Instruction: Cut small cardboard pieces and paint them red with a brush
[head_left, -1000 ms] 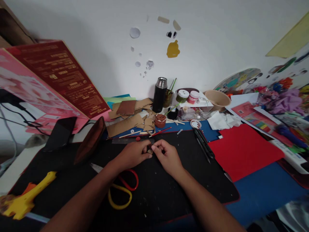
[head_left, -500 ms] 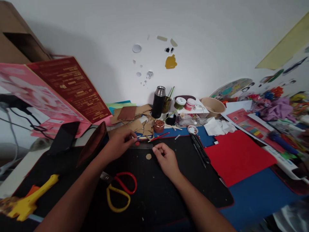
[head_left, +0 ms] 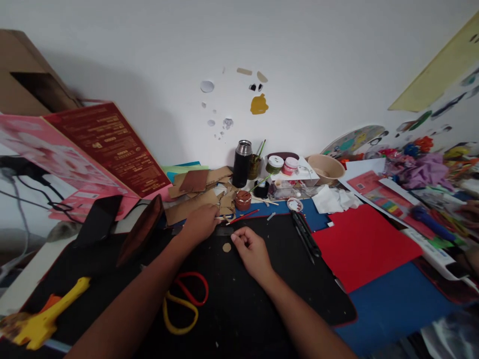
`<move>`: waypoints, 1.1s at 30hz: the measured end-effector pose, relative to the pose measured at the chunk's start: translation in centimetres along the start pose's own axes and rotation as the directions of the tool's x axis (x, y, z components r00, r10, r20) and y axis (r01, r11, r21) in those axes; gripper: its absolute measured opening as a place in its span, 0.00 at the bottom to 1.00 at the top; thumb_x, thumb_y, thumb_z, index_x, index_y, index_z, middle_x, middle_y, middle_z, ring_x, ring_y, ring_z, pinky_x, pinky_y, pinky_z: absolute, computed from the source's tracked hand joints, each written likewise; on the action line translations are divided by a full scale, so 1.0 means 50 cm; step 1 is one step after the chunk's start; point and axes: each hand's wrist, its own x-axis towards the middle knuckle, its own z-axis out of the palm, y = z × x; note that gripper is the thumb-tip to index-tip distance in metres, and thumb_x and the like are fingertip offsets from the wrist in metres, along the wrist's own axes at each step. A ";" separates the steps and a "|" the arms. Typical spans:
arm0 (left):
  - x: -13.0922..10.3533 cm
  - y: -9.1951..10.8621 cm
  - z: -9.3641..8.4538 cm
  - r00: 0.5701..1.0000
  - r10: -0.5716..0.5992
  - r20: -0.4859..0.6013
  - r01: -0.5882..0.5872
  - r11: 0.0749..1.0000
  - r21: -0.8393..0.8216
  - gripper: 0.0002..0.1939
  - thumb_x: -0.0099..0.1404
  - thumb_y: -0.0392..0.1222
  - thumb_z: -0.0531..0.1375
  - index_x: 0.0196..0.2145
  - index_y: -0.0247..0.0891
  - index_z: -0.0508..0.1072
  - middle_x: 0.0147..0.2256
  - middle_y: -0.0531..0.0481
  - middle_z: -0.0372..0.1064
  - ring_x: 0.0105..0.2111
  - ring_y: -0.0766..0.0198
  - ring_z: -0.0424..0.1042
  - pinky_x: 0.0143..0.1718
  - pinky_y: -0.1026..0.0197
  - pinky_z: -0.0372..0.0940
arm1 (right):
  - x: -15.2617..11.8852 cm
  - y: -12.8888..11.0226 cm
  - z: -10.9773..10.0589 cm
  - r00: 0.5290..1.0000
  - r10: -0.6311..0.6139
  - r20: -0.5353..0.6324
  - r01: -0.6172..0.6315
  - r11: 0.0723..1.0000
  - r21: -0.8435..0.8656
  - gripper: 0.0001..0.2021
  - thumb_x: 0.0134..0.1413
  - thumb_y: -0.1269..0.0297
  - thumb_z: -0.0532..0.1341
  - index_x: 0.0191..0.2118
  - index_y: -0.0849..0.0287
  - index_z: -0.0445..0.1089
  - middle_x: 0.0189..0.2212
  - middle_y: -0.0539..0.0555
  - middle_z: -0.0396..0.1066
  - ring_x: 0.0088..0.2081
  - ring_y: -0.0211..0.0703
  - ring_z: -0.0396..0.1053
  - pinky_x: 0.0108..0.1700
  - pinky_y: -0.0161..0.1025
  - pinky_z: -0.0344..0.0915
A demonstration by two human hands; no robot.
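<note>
My left hand [head_left: 200, 222] has closed fingers at the near edge of the cardboard scraps, beside some thin sticks; what its fingertips hold is too small to tell. Bent fingers of my right hand [head_left: 252, 249] pinch the right end of a clear ruler-like strip [head_left: 224, 231] lying on the black mat [head_left: 292, 299]. A small round cardboard piece [head_left: 226, 247] lies just below the strip. Behind the hands is a red pencil [head_left: 245, 216], near a jar of brown paint [head_left: 243, 200]. Scissors with red and yellow handles [head_left: 181, 311] rest beside my left forearm.
Red paper [head_left: 370, 244] and black pen-like tools [head_left: 305, 234] lie at the right. A black flask [head_left: 242, 164] and paint jars [head_left: 275, 164] stand at the back. Left are a phone [head_left: 99, 219], a brown pouch [head_left: 140, 232] and a yellow giraffe figure [head_left: 52, 316].
My left hand has moved right and away from me, towards the sticks, and now covers the spot where a small red disc showed. The view has shifted slightly; my right hand stays at the strip.
</note>
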 end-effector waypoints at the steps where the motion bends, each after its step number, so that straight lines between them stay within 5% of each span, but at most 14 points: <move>1: 0.004 0.001 0.002 1.000 0.002 0.013 -0.002 1.000 0.010 0.04 0.70 0.38 0.60 0.39 0.39 0.75 0.44 0.40 0.77 0.47 0.49 0.75 0.47 0.54 0.64 | 0.000 0.000 0.000 1.000 0.001 0.002 -0.001 1.000 0.002 0.11 0.63 0.54 0.61 0.34 0.56 0.72 0.21 0.44 0.59 0.25 0.39 0.59 0.29 0.35 0.55; 18: 0.013 0.012 0.003 0.995 0.003 0.104 -0.011 0.997 0.077 0.09 0.72 0.37 0.55 0.40 0.35 0.76 0.43 0.34 0.79 0.46 0.45 0.77 0.46 0.51 0.66 | -0.003 -0.001 -0.001 0.998 0.018 0.055 -0.017 1.000 -0.022 0.10 0.64 0.57 0.61 0.35 0.57 0.73 0.21 0.44 0.61 0.24 0.38 0.60 0.29 0.34 0.55; 24: 0.001 0.009 0.001 0.999 -0.007 0.044 0.005 0.998 0.056 0.10 0.72 0.38 0.55 0.40 0.37 0.76 0.42 0.36 0.78 0.45 0.47 0.77 0.47 0.52 0.66 | -0.003 -0.001 -0.003 0.998 -0.001 0.059 0.002 1.000 -0.030 0.10 0.64 0.57 0.61 0.35 0.56 0.73 0.22 0.44 0.61 0.25 0.38 0.61 0.30 0.34 0.55; 33: -0.067 -0.025 -0.062 0.986 -0.129 -0.101 0.122 0.989 -0.081 0.13 0.75 0.46 0.51 0.39 0.40 0.73 0.40 0.41 0.77 0.40 0.51 0.76 0.42 0.53 0.65 | -0.006 -0.005 -0.005 0.997 -0.020 0.081 0.027 0.996 -0.082 0.10 0.64 0.58 0.61 0.36 0.57 0.74 0.22 0.45 0.63 0.24 0.38 0.61 0.29 0.34 0.54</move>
